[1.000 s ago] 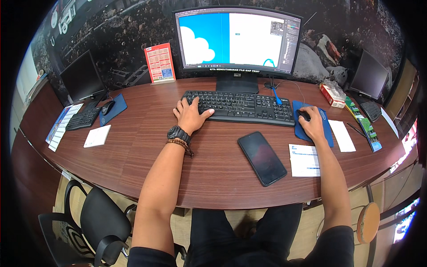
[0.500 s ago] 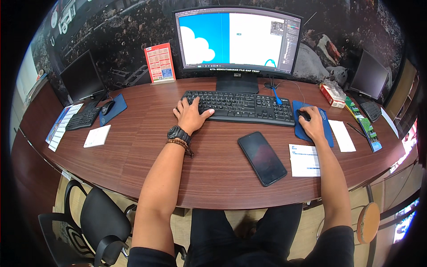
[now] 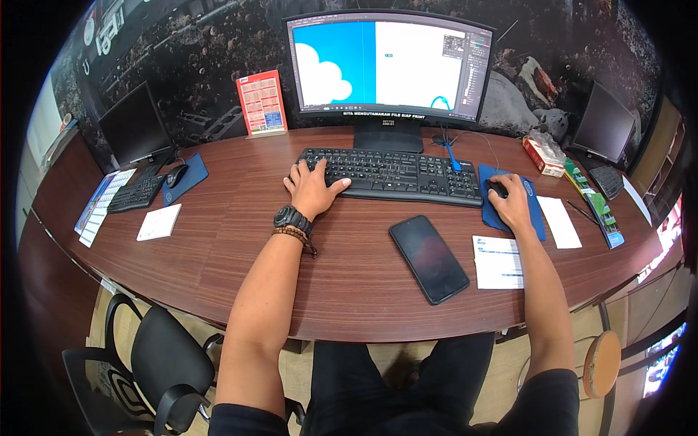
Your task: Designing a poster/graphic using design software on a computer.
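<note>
My left hand (image 3: 313, 189) rests with fingers spread on the left end of a black keyboard (image 3: 400, 174), its thumb lying along the lower edge. A black watch (image 3: 292, 219) and a beaded bracelet (image 3: 297, 233) circle that wrist. On the blue mouse pad (image 3: 536, 214), my right hand (image 3: 513, 201) curls over a small black computer mouse (image 3: 497, 190), which it partly covers. Behind the keyboard a curved monitor (image 3: 407, 65) shows a design program with a blue field and white clouds on the left and a white page on the right.
A dark smartphone (image 3: 429, 259) lies between my forearms. A printed paper slip (image 3: 497, 263) is partly under my right forearm. A red desk calendar (image 3: 262, 104) stands left of the monitor, and a red-and-white box (image 3: 542, 157) sits to its right. An office chair (image 3: 171, 349) stands lower left.
A small mark on the screen's white page has shifted slightly to the left and looks different. My hands stay in the same places.
</note>
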A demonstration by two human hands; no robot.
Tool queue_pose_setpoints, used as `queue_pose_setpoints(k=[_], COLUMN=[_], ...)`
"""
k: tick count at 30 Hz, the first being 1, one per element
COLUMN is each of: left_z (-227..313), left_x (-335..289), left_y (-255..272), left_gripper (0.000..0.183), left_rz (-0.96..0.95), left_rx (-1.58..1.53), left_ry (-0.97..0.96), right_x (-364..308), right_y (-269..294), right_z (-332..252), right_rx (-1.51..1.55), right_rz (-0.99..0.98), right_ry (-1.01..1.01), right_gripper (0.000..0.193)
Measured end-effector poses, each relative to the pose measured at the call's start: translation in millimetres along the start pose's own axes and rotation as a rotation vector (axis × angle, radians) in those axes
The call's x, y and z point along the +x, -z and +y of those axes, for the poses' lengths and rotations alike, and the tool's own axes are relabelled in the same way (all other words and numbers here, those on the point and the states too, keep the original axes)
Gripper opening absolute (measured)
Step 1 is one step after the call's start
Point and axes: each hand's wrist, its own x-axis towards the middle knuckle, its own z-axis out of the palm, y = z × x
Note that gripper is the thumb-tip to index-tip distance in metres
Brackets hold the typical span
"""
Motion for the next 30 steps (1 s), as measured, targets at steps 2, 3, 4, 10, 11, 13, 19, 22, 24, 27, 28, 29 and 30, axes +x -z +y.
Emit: queue_pose_setpoints(k=[2,3,4,10,11,13,19,22,24,27,28,29,30], left_z=[0.9,1.3,1.6,-2.9,-2.2,-1.5,0.0,-3.9,-3.3,-4.6,-5.2,-5.0,-4.8], left_x=[-0.1,0.0,0.1,0.5,0.9,2.2,3.0,2.4,1.5,1.9,2.2,2.1,2.1], left_y=[0.2,0.1,0.0,-1.3,0.1,3.8,11.0,3.3,0.4,-0.3,-0.2,-0.4,-0.5], left_gripper=[0.086,0.086,0.086,0.092,0.092,0.094,0.095,0.097,0.098,0.099,0.099,0.099,0.099], left_rz=[-0.003,-0.003,-0.003,0.118,0.121,0.044,-0.009,0.057,0.065,0.063,0.053,0.053,0.054], left_rx=[-0.002,-0.005,-0.008,0.008,0.008,0.063,0.047,0.045,0.04,0.026,0.017,0.017,0.018], left_ry=[0.002,0.004,0.005,-0.032,-0.031,0.017,0.024,0.02,0.021,0.017,0.013,0.013,0.011], right_x=[0.2,0.2,0.1,-1.2,-1.2,-0.9,-1.1,-0.6,-0.2,-0.3,-0.2,-0.4,-0.7], right_y=[-0.1,-0.2,-0.2,0.2,1.1,0.6,-0.1,-0.4,-0.5,-0.2,0.0,0.4,0.6], right_z=[1.7,2.3,2.8,-1.7,-3.2,-3.4,-0.8,-1.2,0.4,-2.4,-3.2,-3.5,-3.6], right_rx=[0.001,0.002,0.001,-0.003,0.017,0.037,0.012,0.021,0.0,0.016,0.017,0.011,0.006], right_rz=[-0.002,-0.004,-0.004,-0.012,-0.031,-0.05,-0.058,-0.063,-0.06,-0.069,-0.068,-0.07,-0.071], right_ry=[0.001,0.002,0.002,-0.009,-0.006,0.0,0.008,0.014,0.009,0.0,0.001,-0.005,-0.01], right_gripper=[0.03,0.03,0.03,0.033,0.034,0.034,0.034,0.035,0.035,0.035,0.035,0.035,0.035])
